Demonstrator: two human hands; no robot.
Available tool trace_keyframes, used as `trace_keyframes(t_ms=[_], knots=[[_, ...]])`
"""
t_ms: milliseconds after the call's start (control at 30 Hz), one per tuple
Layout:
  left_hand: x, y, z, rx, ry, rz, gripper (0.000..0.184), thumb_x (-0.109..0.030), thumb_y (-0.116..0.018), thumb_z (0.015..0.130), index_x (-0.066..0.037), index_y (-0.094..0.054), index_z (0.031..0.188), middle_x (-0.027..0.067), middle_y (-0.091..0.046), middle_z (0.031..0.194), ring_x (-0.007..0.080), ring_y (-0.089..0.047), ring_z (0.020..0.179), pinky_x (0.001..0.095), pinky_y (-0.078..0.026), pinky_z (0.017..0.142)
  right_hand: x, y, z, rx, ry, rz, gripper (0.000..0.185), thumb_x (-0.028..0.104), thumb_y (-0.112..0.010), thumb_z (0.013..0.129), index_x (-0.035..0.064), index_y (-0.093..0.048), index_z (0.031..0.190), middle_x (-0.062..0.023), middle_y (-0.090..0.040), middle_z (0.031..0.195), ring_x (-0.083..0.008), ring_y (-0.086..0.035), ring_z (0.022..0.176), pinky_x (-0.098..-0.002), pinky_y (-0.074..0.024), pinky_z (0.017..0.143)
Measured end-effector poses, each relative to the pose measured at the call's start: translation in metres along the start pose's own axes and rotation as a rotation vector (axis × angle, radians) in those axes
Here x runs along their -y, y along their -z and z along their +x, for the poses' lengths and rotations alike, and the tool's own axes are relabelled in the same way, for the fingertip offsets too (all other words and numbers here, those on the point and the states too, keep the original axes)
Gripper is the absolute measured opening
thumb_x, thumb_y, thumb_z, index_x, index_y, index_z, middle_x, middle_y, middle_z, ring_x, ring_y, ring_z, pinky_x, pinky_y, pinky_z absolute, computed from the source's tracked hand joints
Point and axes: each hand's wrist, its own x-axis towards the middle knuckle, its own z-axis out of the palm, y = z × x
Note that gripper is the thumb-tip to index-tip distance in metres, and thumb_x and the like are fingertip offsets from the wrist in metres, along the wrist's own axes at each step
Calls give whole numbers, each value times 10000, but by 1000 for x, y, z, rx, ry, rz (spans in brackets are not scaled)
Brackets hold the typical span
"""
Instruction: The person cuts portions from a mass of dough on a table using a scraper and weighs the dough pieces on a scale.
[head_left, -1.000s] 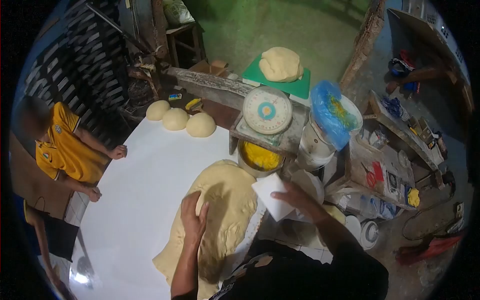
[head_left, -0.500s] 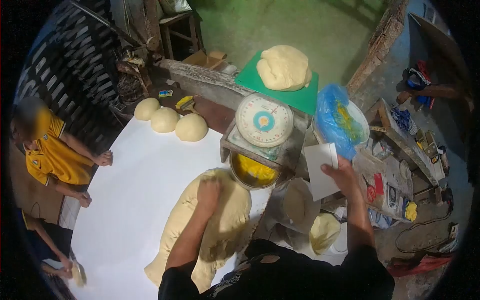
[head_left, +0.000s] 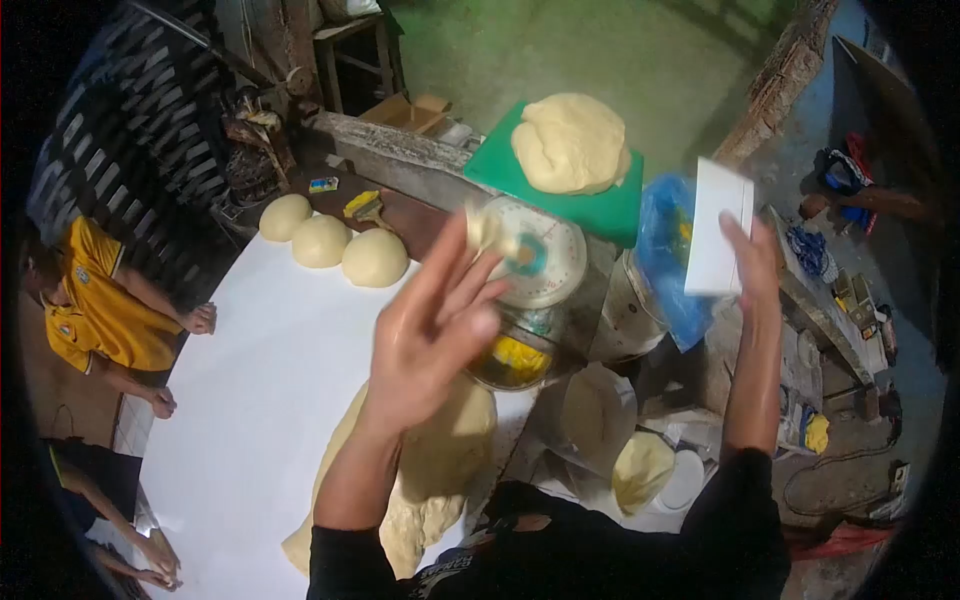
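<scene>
My left hand (head_left: 420, 345) is raised above the large slab of dough (head_left: 445, 500), fingers spread. A small pale piece of dough (head_left: 485, 230) is blurred at its fingertips, in front of the dial scale (head_left: 545, 250); whether it still touches them is hard to tell. My right hand (head_left: 757, 260) grips a flat white dough scraper (head_left: 715, 225) in front of a blue plastic bag (head_left: 660, 255). On the scale's green platform (head_left: 490, 155) rests a big lump of dough (head_left: 570, 145). A bowl with yellow contents (head_left: 515, 360) stands below the scale, partly hidden.
Three round dough balls (head_left: 320, 240) line the far end of the white table (head_left: 240, 400). A yellow brush (head_left: 362, 207) lies behind them. A person in a yellow shirt (head_left: 120, 310) and another person's arms (head_left: 125, 530) are at the left edge. An open sack (head_left: 600, 410) stands right.
My left hand has lifted off the dough slab toward the scale, with a small dough piece at its fingertips. My right hand has raised the scraper up and to the right.
</scene>
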Motion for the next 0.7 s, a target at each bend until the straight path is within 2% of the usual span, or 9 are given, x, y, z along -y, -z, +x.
trace_keyframes(t_ms=[33,133,233,267,433,500,567,633,700], knots=[[-3,-12,24,20,24,-177,815,-308,-634,1031,32,-177,1614,211,-296,1652,359,-417,1465,475,-418,1165,4,-3,29,4,15,11,381,210,-709,955,-44,-648,1233,-92,-729,1026,-163,-701,854,-310,-567,766],[31,-19,88,19,250,-311,919,-598,-453,1047,-8,-65,1636,211,-161,1697,337,-185,1569,487,-230,1258,2,-13,128,94,-94,-215,367,226,-725,934,-56,-691,1165,-117,-743,979,-200,-713,811,-334,-563,729],[73,-24,123,-129,391,-304,971,-673,-413,1029,-41,-3,1642,193,-106,1712,299,-178,1575,484,-222,1252,-54,-45,219,300,-105,-509,403,264,-745,927,-43,-693,1183,-109,-744,991,-195,-718,804,-327,-578,695],[71,-31,129,-141,365,-298,971,-673,-413,1029,-41,-3,1642,193,-106,1712,299,-178,1575,484,-222,1252,-40,-71,209,408,-69,-335,390,249,-733,922,-57,-702,1161,-114,-747,964,-199,-718,799,-339,-571,710],[51,-37,128,-186,413,-470,826,-694,-308,1043,-110,-237,1623,117,-294,1674,293,-282,1536,482,-199,1254,30,-148,133,651,51,16,390,249,-712,938,-54,-697,1183,-103,-750,983,-203,-721,838,-343,-573,769],[54,-26,122,-170,284,-774,723,-652,-348,1044,-131,-428,1537,94,-511,1531,268,-472,1416,489,-345,1192,42,-178,98,607,159,238,422,267,-685,971,-24,-647,1274,-83,-739,1070,-197,-717,887,-353,-580,826],[60,4,95,-138,75,-1120,617,-565,-439,1036,-126,-534,1460,95,-603,1432,274,-579,1318,507,-434,1143,44,-233,60,329,-46,786,332,297,-604,1030,36,-647,1231,-32,-705,1015,-136,-672,785,-316,-561,697],[54,40,45,-232,-131,-1191,590,-506,-515,1020,-105,-534,1453,106,-580,1461,296,-555,1344,519,-405,1175,38,-256,47,1299,-104,1154,225,318,-502,1084,100,-560,1091,-6,-558,806,-142,-576,690,-292,-534,630],[34,99,-36,-415,-285,-1097,595,-511,-505,1021,-92,-543,1442,108,-559,1486,301,-550,1350,524,-402,1176,33,-289,-30,1384,-200,1037,252,330,-537,1075,85,-544,1137,-40,-571,856,-159,-592,760,-304,-544,651]])
